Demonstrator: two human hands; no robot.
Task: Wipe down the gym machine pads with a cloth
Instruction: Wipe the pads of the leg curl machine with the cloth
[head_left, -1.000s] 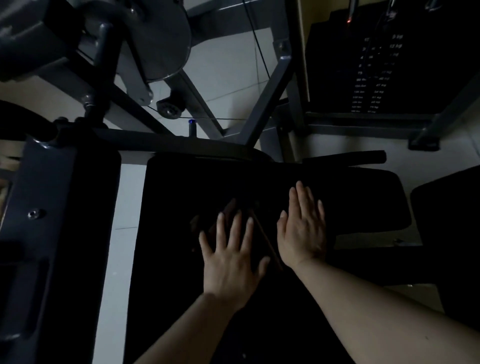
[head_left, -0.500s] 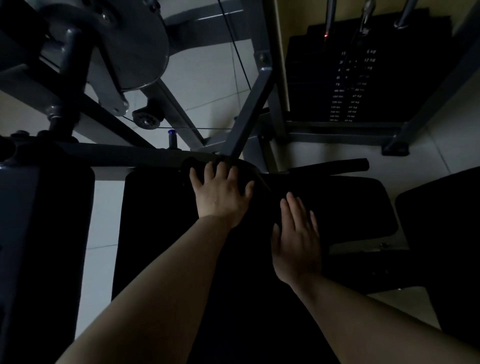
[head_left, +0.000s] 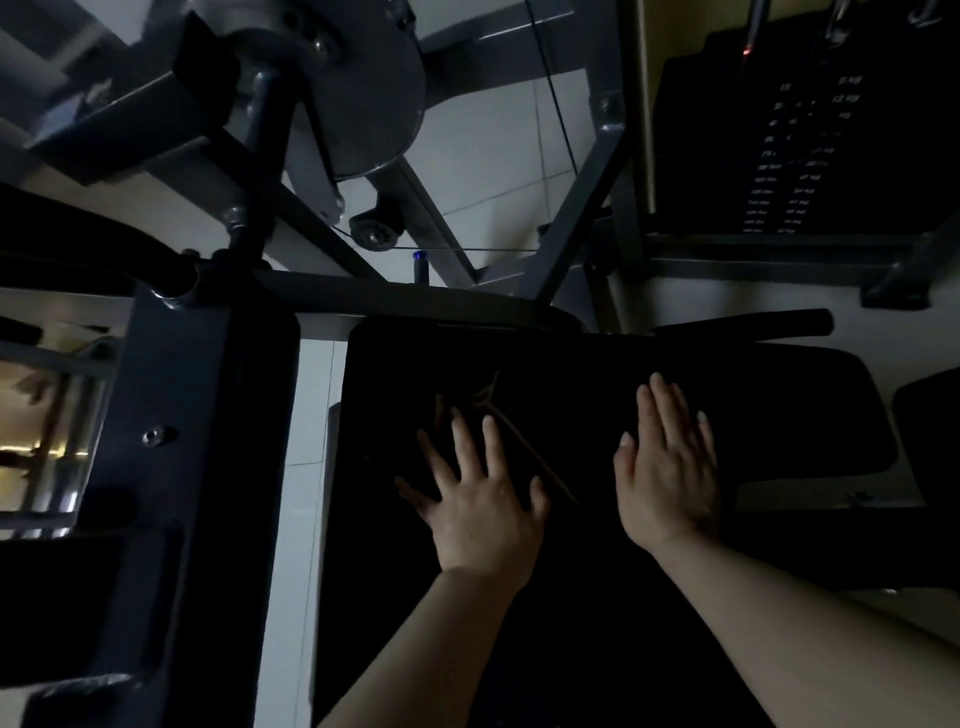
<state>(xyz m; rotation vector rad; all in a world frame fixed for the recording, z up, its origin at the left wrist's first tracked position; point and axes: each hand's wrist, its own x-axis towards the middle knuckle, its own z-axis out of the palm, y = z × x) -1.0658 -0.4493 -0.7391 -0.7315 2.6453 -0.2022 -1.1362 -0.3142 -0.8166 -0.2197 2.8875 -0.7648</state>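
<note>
Two hands are lying flat on a black machine pad (head_left: 597, 364). The left hand (head_left: 480, 499) is pressing spread fingers onto a dark cloth (head_left: 467, 415), barely visible; the right hand (head_left: 667, 478), at its three o'clock, is keeping fingers together.

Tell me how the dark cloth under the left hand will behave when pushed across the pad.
The dark cloth, lying flat with a crease under the left hand, looks floppy and probably light. It may bunch rather than slide stiffly over the black padded seat.
</note>
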